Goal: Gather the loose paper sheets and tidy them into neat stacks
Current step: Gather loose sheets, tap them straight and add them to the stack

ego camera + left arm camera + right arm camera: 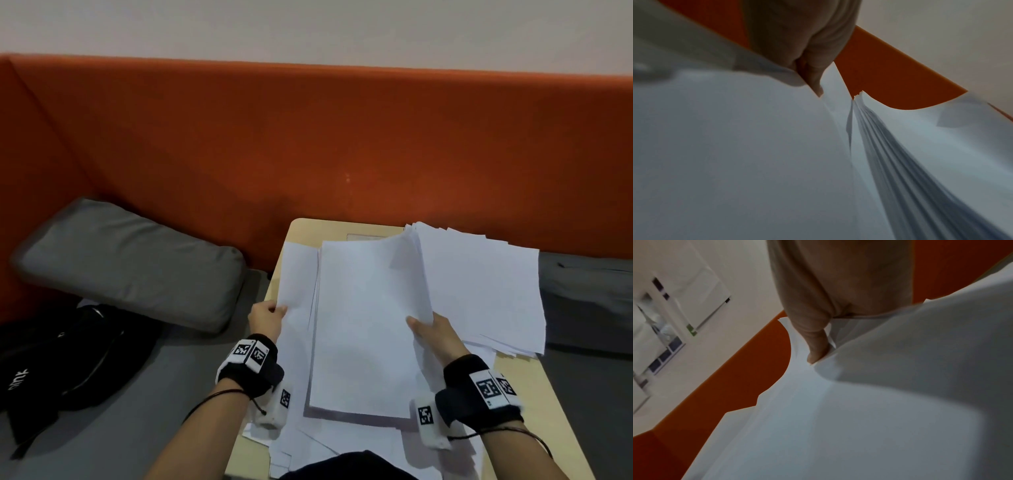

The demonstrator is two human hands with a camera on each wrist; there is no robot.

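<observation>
The left hand (265,317) pinches the sheets' (363,329) left edge; the right hand (433,334) grips a lifted bundle (476,291) above the bench (548,411).

Bench (548,404) sits lower centre-right of frame, w/ paper sheets spread over most of it. Centre stack (363,329) lies on top of loose sheets (298,274) that stick out at its left and below. Fanned pile (479,291) is right of centre stack, reaching bench's far right edge. Left hand (265,317) at left edge of the sheets; right hand (433,334) btwn centre stack and fanned pile. Cushion (130,260) left of bench, on the seat. Bag (68,356) lower left, in front of cushion. Backrest (308,137) runs behind everything, across upper frame.
</observation>
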